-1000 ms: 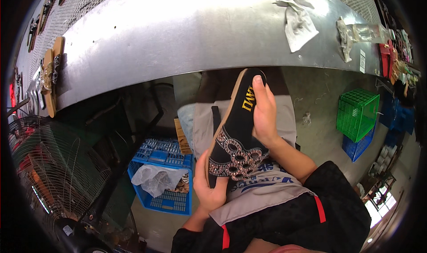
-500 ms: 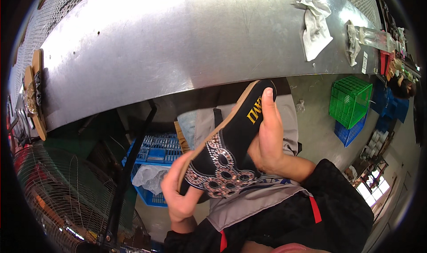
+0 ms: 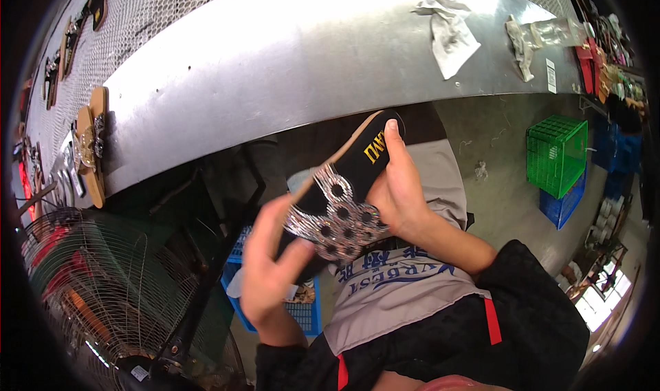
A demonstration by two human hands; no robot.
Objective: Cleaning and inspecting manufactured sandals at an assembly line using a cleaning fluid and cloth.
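Observation:
A black sandal [image 3: 344,185] with a tan sole edge and a silver studded strap is held up over my lap, below the edge of the metal workbench [image 3: 289,54]. My left hand [image 3: 271,264] grips its toe end, thumb against the studded strap. My right hand [image 3: 399,185] holds the heel half from the right side, one finger stretched along the black insole toward the heel. The sandal lies tilted, heel up and to the right.
A blue crate [image 3: 302,312] with a white rag sits on the floor under my hands. A fan [image 3: 117,288] in a wire guard stands lower left. Crumpled rags [image 3: 450,33] lie on the bench; more sandals [image 3: 89,143] rest at its left end. Green and blue crates [image 3: 557,154] stand right.
The sandal has tipped from nearly upright to a slant, toe swinging left and down. My left hand has shifted left along the toe; the view has swung left.

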